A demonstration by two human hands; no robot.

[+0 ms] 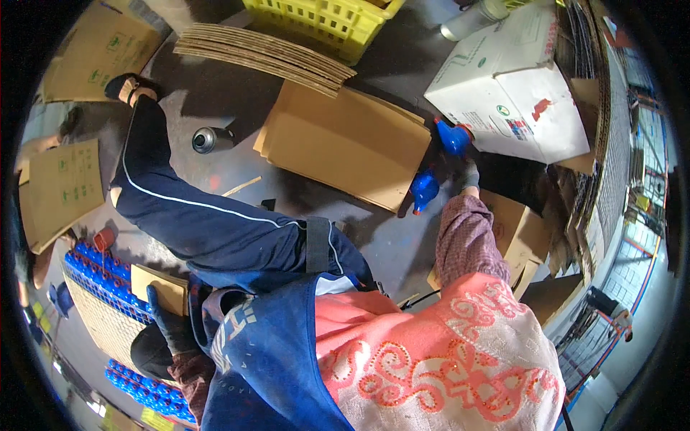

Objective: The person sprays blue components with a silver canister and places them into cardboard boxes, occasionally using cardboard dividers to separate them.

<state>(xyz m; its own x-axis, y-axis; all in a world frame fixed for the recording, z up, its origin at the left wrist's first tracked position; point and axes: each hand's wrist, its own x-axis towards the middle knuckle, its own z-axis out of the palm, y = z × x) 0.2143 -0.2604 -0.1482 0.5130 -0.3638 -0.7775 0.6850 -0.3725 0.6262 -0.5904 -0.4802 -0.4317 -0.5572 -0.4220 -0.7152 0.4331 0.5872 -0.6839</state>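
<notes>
My left hand (171, 325), in a grey-blue glove, grips the edge of a small piece of cardboard (164, 286), one digit lying across its face. That cardboard is beside a crate (100, 305) topped with rows of blue plastic pieces. On the right, my gloved right hand (471, 174) reaches down by a white carton (510, 93). Just beyond it is a blue plastic piece with a red end (453, 138); its fingers are dark and partly hidden, so contact is unclear. Another blue piece with a red tip (424, 187) lies left of the hand, on the floor.
A stack of flat brown cardboard (345, 136) lies ahead, with corrugated sheets (262, 56) behind it. Beyond stands a yellow crate (323, 25). A metal can (207, 139) is near my outstretched leg. Brown cartons (100, 57) stand at left; upright cardboard (593, 144) lines the right.
</notes>
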